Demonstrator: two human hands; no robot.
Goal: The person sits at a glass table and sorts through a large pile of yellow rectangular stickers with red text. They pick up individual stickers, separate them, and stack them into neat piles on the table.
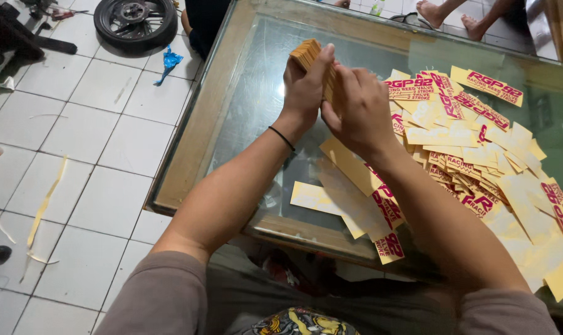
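While glossy yellow stickers point(480, 155) litter glass, both hands point(334, 99) clasp a squared stack point(307, 53).

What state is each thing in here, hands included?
Left hand: closed around the sticker stack.
Right hand: gripping the same stack.
Sticker stack: squared up, held above the table.
Loose yellow stickers: scattered, overlapping on the glass.
Glass-topped table: glass intact, reflective.
Wheel: lying flat on the tiled floor.
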